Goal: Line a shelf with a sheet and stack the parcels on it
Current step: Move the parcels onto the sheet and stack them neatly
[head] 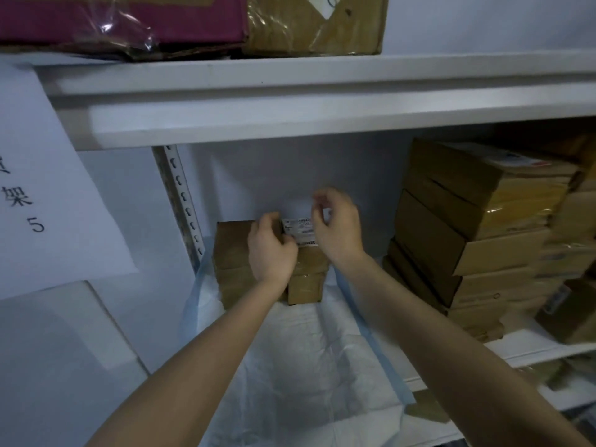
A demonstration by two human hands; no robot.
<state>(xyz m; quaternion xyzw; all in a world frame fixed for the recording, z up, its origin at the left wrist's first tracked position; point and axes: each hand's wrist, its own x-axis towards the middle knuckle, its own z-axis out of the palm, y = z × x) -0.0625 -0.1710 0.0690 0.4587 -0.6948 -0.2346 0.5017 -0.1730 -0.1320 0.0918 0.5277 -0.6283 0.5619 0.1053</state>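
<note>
The sheet [306, 366], white with a blue edge, lies on the left part of the shelf [532, 346] from the centre down to 6 o'clock. Its near end is cut off by the frame, and both forearms cover parts of it. A small stack of brown parcels [238, 262] stands on its far end, just left of centre, against the back wall. How many are in the stack is hard to tell, as the wrists hide the joins.

The left hand [272, 250] lies on the near edge of the top parcel [232, 237] with its fingers bent over it. The palm side is hidden, so I cannot tell whether it grips or only rests. The right hand [338, 225] hovers just above the stack, its blurred fingers loosely curled with nothing seen in them. Between the hands shows a white label [298, 229], its print too small to read.

At 3 o'clock a taller pile of boxes [477, 221] stands off the sheet, running out of frame. At 12 o'clock a magenta box [129, 17] and a brown box [309, 24] are cut off at the top. At 9 o'clock a paper sign [48, 195] shows a "5"; the rest is cropped.
</note>
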